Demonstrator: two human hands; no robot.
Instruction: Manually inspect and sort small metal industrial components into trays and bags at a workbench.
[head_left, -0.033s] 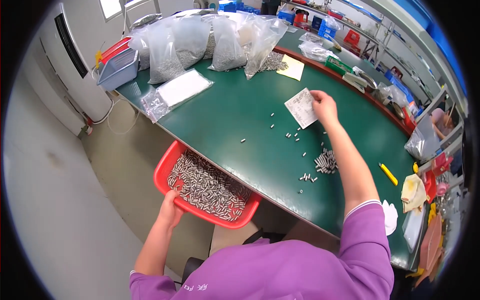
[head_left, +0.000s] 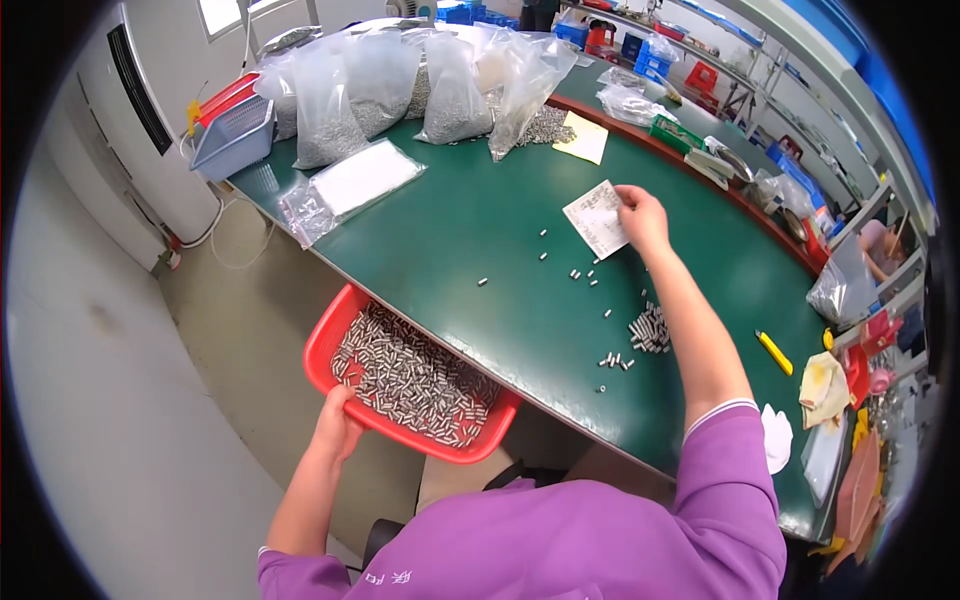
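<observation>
My left hand (head_left: 338,424) is closed on the near rim of a red plastic basin (head_left: 322,345), tucked against the table's front edge. Many small metal cylinders (head_left: 415,385) fill the basin in a loose layer. Over the green table (head_left: 430,250), my right hand (head_left: 645,220) pinches the right edge of a printed paper slip (head_left: 595,218). Below and left of that hand, several loose cylinders lie scattered, and a denser pile of cylinders (head_left: 648,328) sits beside my right forearm, which partly hides it.
Clear bags of metal parts (head_left: 375,85) stand at the back left, near a blue-grey basket (head_left: 235,140). A white packet (head_left: 367,177) lies before them. Behind are a yellow paper (head_left: 583,137) and loose parts. A yellow cutter (head_left: 774,353) and a cloth (head_left: 824,388) lie at right.
The paper slip and my right hand have shifted very slightly left. Both hands keep their hold, and the basin looks nearly unchanged.
</observation>
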